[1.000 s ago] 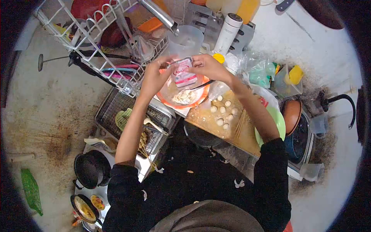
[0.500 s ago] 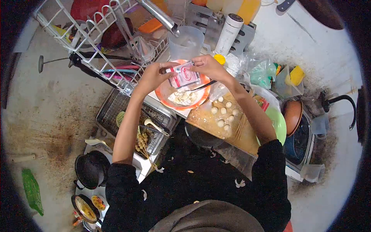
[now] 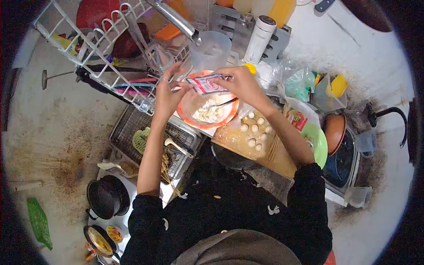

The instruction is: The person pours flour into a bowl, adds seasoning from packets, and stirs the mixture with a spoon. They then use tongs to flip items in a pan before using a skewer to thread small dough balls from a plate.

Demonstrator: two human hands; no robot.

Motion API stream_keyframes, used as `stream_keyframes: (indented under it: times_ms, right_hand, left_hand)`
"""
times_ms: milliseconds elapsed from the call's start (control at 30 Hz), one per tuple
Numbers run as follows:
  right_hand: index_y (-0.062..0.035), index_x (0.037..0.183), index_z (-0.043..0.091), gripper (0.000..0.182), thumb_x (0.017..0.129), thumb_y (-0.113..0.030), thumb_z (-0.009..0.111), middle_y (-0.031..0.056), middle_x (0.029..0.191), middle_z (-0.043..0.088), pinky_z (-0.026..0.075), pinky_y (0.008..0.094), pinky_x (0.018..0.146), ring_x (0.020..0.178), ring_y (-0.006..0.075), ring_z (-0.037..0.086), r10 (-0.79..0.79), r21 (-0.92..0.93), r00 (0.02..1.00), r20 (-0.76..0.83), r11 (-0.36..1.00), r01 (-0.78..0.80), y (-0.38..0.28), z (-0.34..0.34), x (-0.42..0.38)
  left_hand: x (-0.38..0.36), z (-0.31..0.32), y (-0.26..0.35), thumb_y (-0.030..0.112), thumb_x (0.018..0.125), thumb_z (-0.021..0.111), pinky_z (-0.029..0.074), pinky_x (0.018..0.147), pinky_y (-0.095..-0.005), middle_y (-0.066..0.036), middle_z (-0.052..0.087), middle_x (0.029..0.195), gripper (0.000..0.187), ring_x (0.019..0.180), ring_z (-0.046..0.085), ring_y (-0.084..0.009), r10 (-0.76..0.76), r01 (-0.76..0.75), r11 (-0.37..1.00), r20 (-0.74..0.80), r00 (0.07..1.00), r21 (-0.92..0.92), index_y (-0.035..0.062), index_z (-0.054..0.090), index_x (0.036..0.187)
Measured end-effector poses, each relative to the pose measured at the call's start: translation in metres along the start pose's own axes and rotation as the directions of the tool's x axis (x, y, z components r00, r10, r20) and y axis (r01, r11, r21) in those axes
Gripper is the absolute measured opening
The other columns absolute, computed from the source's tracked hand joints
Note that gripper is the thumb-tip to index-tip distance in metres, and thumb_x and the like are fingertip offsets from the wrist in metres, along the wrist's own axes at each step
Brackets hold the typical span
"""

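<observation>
My right hand (image 3: 240, 84) pinches the right end of a small white, red and pink sachet (image 3: 203, 85). At the sachet's left end is my left hand (image 3: 167, 95), with fingers apart and the thumb close to the edge; whether it touches is hard to tell. Below the sachet stands an orange-rimmed bowl (image 3: 182, 115) with white flour-like powder (image 3: 210, 114) in it. A utensil with a dark handle (image 3: 230, 101) leans in the bowl. To the bowl's right, several small pale balls (image 3: 251, 142) and thin skewers (image 3: 274, 148) lie on a wooden board (image 3: 227, 136).
A white dish rack (image 3: 106, 70) stands left of a clear plastic jug (image 3: 211, 48). Behind is a white flask (image 3: 259, 39). A wire-mesh tray (image 3: 121, 128) holds a pale ladle (image 3: 176, 145). Black pots (image 3: 106, 196) sit lower left. At right are a green plate (image 3: 319, 141) and a sink (image 3: 340, 168).
My left hand has loosened from the sachet's left end and moved slightly left, its fingers spreading. The sachet has tilted flatter in my right hand.
</observation>
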State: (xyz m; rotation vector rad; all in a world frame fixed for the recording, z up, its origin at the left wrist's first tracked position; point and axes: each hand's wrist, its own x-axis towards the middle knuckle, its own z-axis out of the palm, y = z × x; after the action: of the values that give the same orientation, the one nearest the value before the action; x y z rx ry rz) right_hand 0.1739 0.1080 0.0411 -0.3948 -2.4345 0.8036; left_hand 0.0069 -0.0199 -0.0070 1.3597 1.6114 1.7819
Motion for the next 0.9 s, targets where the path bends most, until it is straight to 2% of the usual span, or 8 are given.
stream_keyframes:
  times_ms: [400,467,500,567,633,700,800,900]
  right_hand:
    - [-0.0066,0.089,0.064,0.023,0.074,-0.024,0.062,0.0169,0.071,0.060,0.045,0.0314,0.057,0.060,0.0256,0.059,0.087,-0.039,0.996,0.009,0.995,-0.087,-0.005,0.013,-0.004]
    - [-0.0040,0.090,0.063,0.022,0.074,-0.019,0.063,0.0122,0.069,0.061,0.043,0.0275,0.054,0.056,0.0139,0.055,0.085,-0.004,0.996,0.021,0.996,-0.085,-0.004,0.017,-0.008]
    - [-0.0040,0.090,0.063,0.022,0.074,-0.019,0.063,0.0122,0.069,0.061,0.043,0.0275,0.054,0.056,0.0139,0.055,0.087,-0.003,0.996,0.021,0.996,-0.087,-0.003,0.016,-0.010]
    - [-0.0031,0.090,0.063,0.022,0.075,-0.019,0.062,0.0109,0.069,0.062,0.044,0.0271,0.057,0.059,0.0131,0.056,0.242,-0.019,0.967,0.078,0.970,-0.242,-0.002,0.012,-0.012]
    - [-0.0027,0.091,0.062,0.023,0.075,-0.019,0.062,0.0098,0.072,0.062,0.044,0.0267,0.060,0.063,0.0125,0.057,0.190,-0.002,0.974,0.120,0.982,-0.191,0.012,0.011,-0.020]
    - [-0.0022,0.093,0.061,0.024,0.076,-0.019,0.062,0.0087,0.074,0.063,0.045,0.0262,0.062,0.066,0.0119,0.057,0.145,0.012,0.977,0.160,0.989,-0.148,0.019,0.004,-0.029]
    - [-0.0009,0.093,0.059,0.026,0.076,-0.020,0.060,0.0125,0.079,0.062,0.045,0.0291,0.063,0.069,0.0183,0.059,0.123,0.085,0.979,0.162,0.987,-0.138,0.018,-0.011,-0.035]
    - [0.0012,0.092,0.057,0.025,0.076,-0.018,0.058,0.0115,0.085,0.062,0.045,0.0275,0.066,0.073,0.0168,0.059,0.051,0.093,0.999,-0.012,0.994,-0.050,0.019,-0.027,-0.042]
  left_hand:
    - [-0.005,-0.008,0.005,-0.012,0.067,0.059,0.048,0.066,-0.0231,-0.013,0.039,0.118,0.075,0.074,0.054,-0.0122,-0.049,0.049,0.999,0.011,0.999,0.001,0.0063,0.020,0.129]
    - [-0.008,-0.008,0.010,-0.011,0.067,0.060,0.048,0.066,-0.0231,-0.014,0.039,0.118,0.076,0.074,0.054,-0.0124,-0.070,0.070,0.998,0.020,0.997,0.003,0.0063,0.020,0.129]
    - [-0.010,-0.007,0.012,-0.010,0.067,0.061,0.048,0.066,-0.0231,-0.014,0.039,0.118,0.077,0.074,0.055,-0.0125,-0.091,0.091,0.996,0.024,0.996,0.004,0.0062,0.020,0.129]
    - [-0.009,-0.006,0.006,-0.007,0.066,0.063,0.048,0.064,-0.0234,-0.014,0.040,0.116,0.077,0.073,0.056,-0.0129,-0.088,0.088,0.996,0.017,0.996,0.024,0.0060,0.020,0.129]
    - [-0.005,-0.003,0.012,-0.004,0.065,0.065,0.048,0.063,-0.0238,-0.014,0.041,0.114,0.078,0.072,0.057,-0.0132,-0.084,0.084,0.996,0.013,0.996,0.041,0.0058,0.020,0.128]
    - [0.003,0.006,0.024,-0.001,0.066,0.066,0.049,0.064,-0.0261,-0.013,0.041,0.116,0.078,0.072,0.058,-0.0151,-0.083,0.075,0.995,0.128,0.988,0.070,0.0053,0.020,0.129]
    - [0.016,0.028,0.047,0.002,0.068,0.065,0.050,0.067,-0.0280,-0.013,0.040,0.116,0.076,0.073,0.059,-0.0168,-0.034,0.013,0.996,0.242,0.970,0.087,0.0058,0.020,0.129]
    - [0.026,0.047,0.065,0.000,0.069,0.063,0.047,0.073,-0.0289,-0.012,0.039,0.121,0.077,0.082,0.056,-0.0154,0.040,-0.044,0.999,0.337,0.941,0.003,0.0094,0.018,0.131]
